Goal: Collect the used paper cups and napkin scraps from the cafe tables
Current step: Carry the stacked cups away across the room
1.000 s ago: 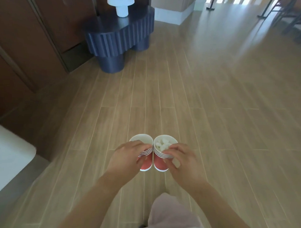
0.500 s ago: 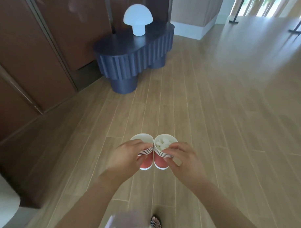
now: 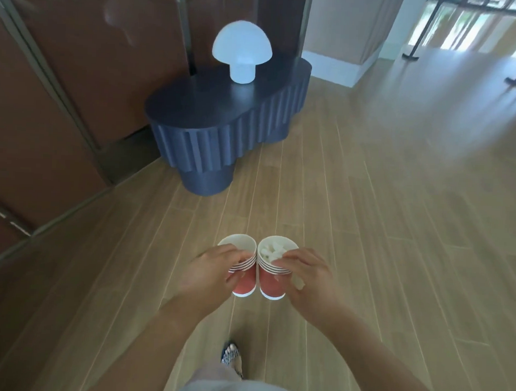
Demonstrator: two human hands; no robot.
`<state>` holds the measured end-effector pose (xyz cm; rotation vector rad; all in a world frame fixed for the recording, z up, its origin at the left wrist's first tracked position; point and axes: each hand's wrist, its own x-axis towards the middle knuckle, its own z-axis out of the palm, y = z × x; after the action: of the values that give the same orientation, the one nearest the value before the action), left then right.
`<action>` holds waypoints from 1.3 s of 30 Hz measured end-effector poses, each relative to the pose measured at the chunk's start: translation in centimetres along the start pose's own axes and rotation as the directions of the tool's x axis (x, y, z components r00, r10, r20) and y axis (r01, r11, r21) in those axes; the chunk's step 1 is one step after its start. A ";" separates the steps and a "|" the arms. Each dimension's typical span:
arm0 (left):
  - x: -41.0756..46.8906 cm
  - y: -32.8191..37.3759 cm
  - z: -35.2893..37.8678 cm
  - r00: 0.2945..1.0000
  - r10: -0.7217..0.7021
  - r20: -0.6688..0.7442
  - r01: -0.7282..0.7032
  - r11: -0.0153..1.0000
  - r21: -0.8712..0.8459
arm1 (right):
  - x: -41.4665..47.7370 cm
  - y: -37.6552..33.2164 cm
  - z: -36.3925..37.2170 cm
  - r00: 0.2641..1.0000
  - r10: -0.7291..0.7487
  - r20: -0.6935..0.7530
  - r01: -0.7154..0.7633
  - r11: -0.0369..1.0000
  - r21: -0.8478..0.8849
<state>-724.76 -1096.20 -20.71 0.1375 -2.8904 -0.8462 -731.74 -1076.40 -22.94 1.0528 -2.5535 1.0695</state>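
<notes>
Lower middle of the frame, both hands were full. The left hand (image 3: 210, 269) had its fingers curled round a stack of red paper cups (image 3: 244, 282), empty on top. The right hand (image 3: 309, 277) gripped a second cup stack (image 3: 270, 286) with white napkin scraps (image 3: 271, 252) balled up in the top one. The stacks touched side by side, held over the wood floor (image 3: 366, 228). Upper middle sat a dark blue fluted table (image 3: 224, 129) with a white mushroom lamp (image 3: 241, 55) on it.

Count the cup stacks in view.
2. The left stack is in the left hand, its top cup empty. The right stack is in the right hand, with scraps inside. Their rims meet side by side. The cups nested within each stack can't be counted exactly.
</notes>
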 end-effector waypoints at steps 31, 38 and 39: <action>75.6 -19.0 -4.0 0.999 -0.034 -0.033 0.035 0.999 0.039 | 69.3 34.5 10.7 0.998 0.047 0.036 -0.044 0.997 -0.058; 88.2 -27.4 -8.4 0.995 -0.068 -0.068 0.072 0.996 0.051 | 84.4 37.0 16.9 0.994 0.030 0.107 -0.024 0.998 -0.057; 89.7 -28.6 -9.1 0.994 -0.079 -0.070 0.083 0.995 0.054 | 86.4 37.2 17.7 0.994 0.028 0.106 -0.022 0.998 -0.059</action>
<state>-810.54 -1135.96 -20.03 0.2851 -2.8636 -0.7563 -818.35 -1117.17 -21.12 1.0940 -2.6709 0.9641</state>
